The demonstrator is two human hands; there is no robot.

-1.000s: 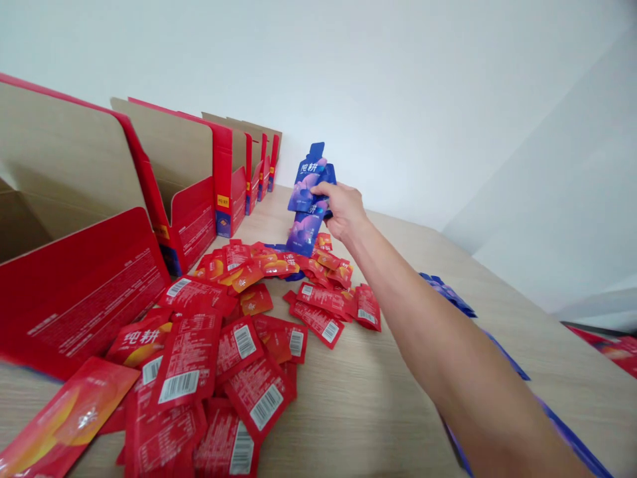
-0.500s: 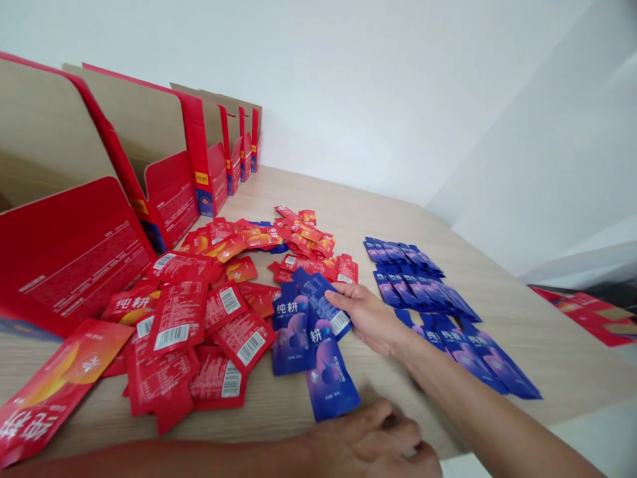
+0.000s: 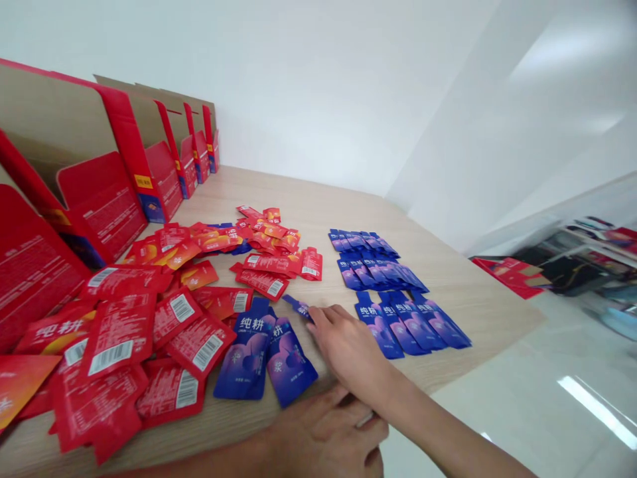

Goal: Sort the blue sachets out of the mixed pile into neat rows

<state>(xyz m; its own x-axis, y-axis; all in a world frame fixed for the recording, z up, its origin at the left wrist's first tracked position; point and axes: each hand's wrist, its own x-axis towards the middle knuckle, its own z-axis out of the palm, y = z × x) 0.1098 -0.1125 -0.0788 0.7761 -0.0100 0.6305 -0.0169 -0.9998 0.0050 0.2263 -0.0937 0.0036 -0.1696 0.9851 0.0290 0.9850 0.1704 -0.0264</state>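
My right hand (image 3: pixel 351 345) is closed on a blue sachet (image 3: pixel 299 307), whose narrow neck pokes out past the fingertips while the rest is hidden beneath the hand. Just left of it, two more blue sachets (image 3: pixel 242 355) lie face up, partly overlapping. My left hand (image 3: pixel 331 431) rests low at the table's front edge, close under the right wrist. Its fingers are loosely bent with gaps between them, and nothing shows in them. A heap of red sachets (image 3: pixel 122 332) spreads to the left.
Rows of overlapping blue sachets (image 3: pixel 403 322) lie on the right of the wooden table (image 3: pixel 298 192). Open red cardboard boxes (image 3: pixel 104 199) stand in a line along the left. Beyond the table, a flattened red carton (image 3: pixel 512 272) and a shelf are at the far right.
My right hand has turned the blue sachet over and brought it down near the tabletop, off the other two. The camera view has swung to the right.
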